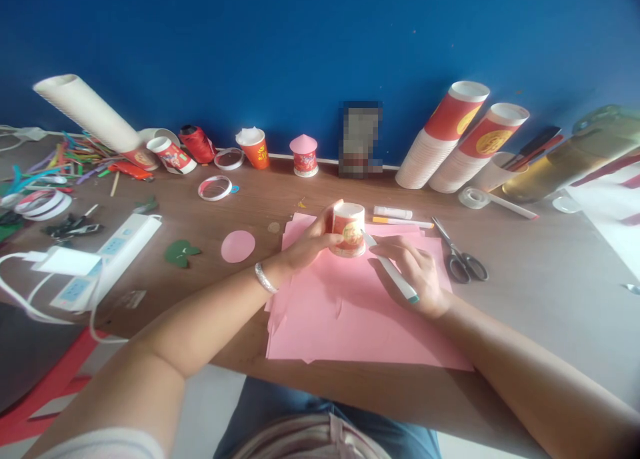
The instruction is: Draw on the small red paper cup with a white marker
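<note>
My left hand (316,236) is wrapped round the left side of a short red and white paper cup (349,229) with a yellow emblem. My right hand (413,272) grips a white marker (399,279) with a green end. The marker's tip is at the cup's right side; whether it touches cannot be made out. Both hands are above a stack of pink paper sheets (350,326). Behind the cup lie a white capped marker (393,212) and an orange and white pen (403,222). Scissors (460,256) rest at the paper's right edge.
A small cup with a pink cone top (304,156) stands near the blue wall. Tall cup stacks (443,136) lean at the back right. Left are a pink disc (238,246), a green cut-out (181,253) and a power strip (107,262) with cables.
</note>
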Available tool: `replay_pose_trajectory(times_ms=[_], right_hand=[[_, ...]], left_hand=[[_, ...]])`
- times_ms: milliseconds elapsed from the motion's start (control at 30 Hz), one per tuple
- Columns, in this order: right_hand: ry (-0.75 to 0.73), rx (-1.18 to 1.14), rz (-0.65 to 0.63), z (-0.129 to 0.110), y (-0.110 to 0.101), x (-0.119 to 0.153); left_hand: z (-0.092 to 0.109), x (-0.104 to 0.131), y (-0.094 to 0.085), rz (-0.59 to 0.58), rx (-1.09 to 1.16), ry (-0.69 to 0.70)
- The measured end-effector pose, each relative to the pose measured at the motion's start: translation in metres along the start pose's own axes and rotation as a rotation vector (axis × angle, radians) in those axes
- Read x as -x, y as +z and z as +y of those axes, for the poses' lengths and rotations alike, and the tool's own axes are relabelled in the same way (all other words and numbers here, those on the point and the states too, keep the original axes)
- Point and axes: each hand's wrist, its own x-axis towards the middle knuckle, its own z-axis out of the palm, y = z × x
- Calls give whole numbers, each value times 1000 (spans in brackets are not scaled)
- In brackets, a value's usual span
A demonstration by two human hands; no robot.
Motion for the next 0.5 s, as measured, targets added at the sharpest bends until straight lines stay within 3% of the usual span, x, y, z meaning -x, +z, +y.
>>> replay_pose_trajectory(times_ms=[167,333,500], right_hand=[[30,-64,-54,9,1,7],[188,11,-18,11,8,8],[350,-16,-114,8,15,8]], left_hand=[[-8,-4,-4,29,31,30],[-8,-4,-3,24,58,40],[-9,-4,-4,72,42,72]])
